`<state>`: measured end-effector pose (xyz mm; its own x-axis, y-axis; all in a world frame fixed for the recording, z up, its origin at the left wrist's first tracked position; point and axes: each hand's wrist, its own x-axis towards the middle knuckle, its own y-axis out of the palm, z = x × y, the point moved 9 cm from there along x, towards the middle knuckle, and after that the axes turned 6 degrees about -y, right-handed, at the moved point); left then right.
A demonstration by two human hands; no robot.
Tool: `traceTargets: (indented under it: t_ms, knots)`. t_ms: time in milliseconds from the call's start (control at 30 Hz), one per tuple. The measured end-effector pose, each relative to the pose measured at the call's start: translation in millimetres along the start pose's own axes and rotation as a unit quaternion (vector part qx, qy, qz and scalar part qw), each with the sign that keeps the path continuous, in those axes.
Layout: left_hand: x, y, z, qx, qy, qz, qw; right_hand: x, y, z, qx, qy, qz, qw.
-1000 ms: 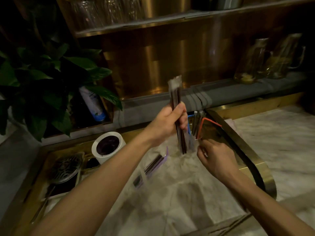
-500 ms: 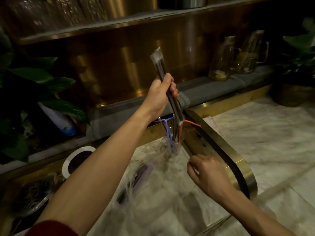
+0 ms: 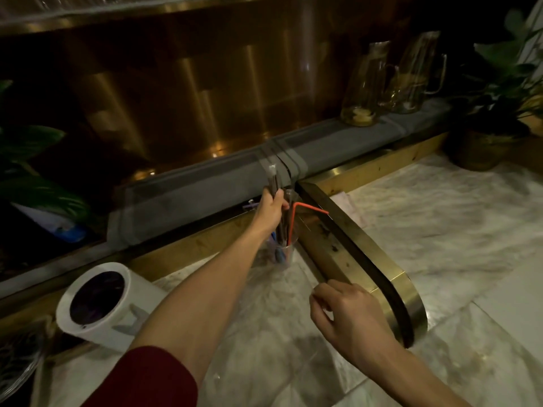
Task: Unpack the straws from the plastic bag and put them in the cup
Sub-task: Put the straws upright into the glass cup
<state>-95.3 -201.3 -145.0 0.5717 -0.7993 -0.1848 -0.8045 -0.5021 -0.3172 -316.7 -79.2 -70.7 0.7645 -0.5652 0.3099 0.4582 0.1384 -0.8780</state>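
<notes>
My left hand [image 3: 271,208] grips a bundle of dark wrapped straws [image 3: 273,180], held upright with its lower end down inside the clear cup [image 3: 291,254] on the marble counter. The cup also holds an orange bendy straw [image 3: 296,214] and blue ones [image 3: 277,254]. My right hand [image 3: 349,315] hovers nearer to me, right of the cup, fingers loosely curled and holding nothing. A crumpled clear plastic bag [image 3: 258,292] lies on the counter just under my left forearm, hard to make out.
A brass curved rail [image 3: 382,277] runs right of the cup. A white cylindrical container [image 3: 97,298] stands at the left. Glass pitchers [image 3: 382,83] sit on the grey ledge [image 3: 205,183] at the back, a potted plant [image 3: 499,92] at far right, leaves at left.
My left hand has lowered the straw bundle from high above the cup down into it. My right hand drew back from the cup toward me.
</notes>
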Motion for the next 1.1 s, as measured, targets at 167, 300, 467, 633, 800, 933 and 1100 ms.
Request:
traceTargets:
  t_ms: [167, 300, 467, 633, 800, 933, 1100]
  knots:
    - [3, 10, 22, 0.073, -0.040, 0.060, 0.995, 1, 2, -5, 0.006, 0.009, 0.004, 1.000]
    - [3, 7, 16, 0.207, -0.015, 0.066, 0.976, 6, 1, -4, 0.005, 0.000, 0.000, 1.000]
    - [-1, -11, 2, 0.331, 0.008, 0.048, 0.943, 15, -1, 2, 0.010, -0.015, -0.004, 1.000]
    - [-20, -35, -24, 0.439, 0.056, 0.041, 0.896, 26, -5, 11, 0.019, -0.023, -0.010, 1.000]
    - [-62, -72, -69, 0.537, 0.121, -0.011, 0.835, 41, -9, 27, 0.039, -0.039, -0.024, 0.998]
    - [-115, -91, -98, 0.626, 0.200, -0.061, 0.751, 53, -8, 36, 0.023, -0.039, -0.016, 0.999]
    - [-176, -109, -103, 0.672, 0.233, -0.100, 0.696, 68, -6, 52, 0.011, -0.033, -0.015, 0.999]
